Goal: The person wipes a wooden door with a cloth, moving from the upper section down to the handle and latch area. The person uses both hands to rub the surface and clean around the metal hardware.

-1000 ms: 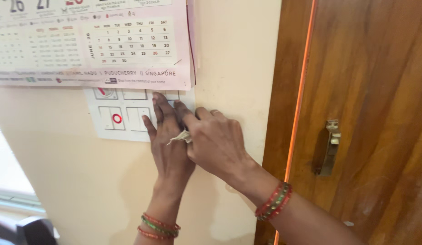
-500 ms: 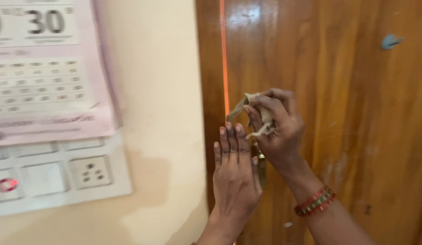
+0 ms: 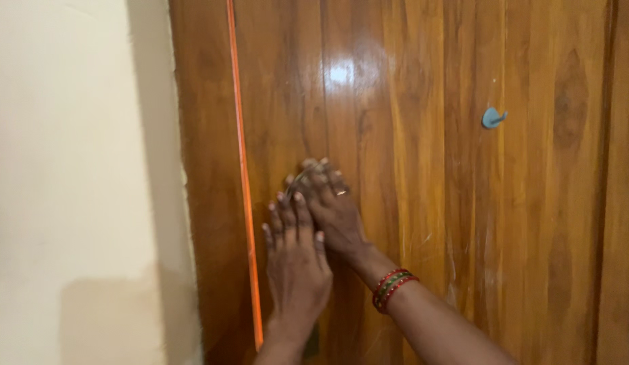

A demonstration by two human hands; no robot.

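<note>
My left hand (image 3: 295,263) lies flat against the glossy brown wooden door (image 3: 422,169), fingers pointing up and slightly spread, holding nothing. Just above and to its right, my right hand (image 3: 333,209) presses a small pale cloth (image 3: 295,180) against the door; only a scrap of the cloth shows past the fingertips. A ring is on one right finger, and red and green bangles (image 3: 392,289) circle the right wrist.
An orange strip (image 3: 243,176) runs vertically along the door's left side. A cream wall (image 3: 78,182) is to the left of the frame. A small blue hook (image 3: 493,117) sticks to the door at upper right.
The view and both hands shifted right, from the wall switchboard under the calendar onto the wooden door. The right hand with the cloth now presses flat on the door beside the left.
</note>
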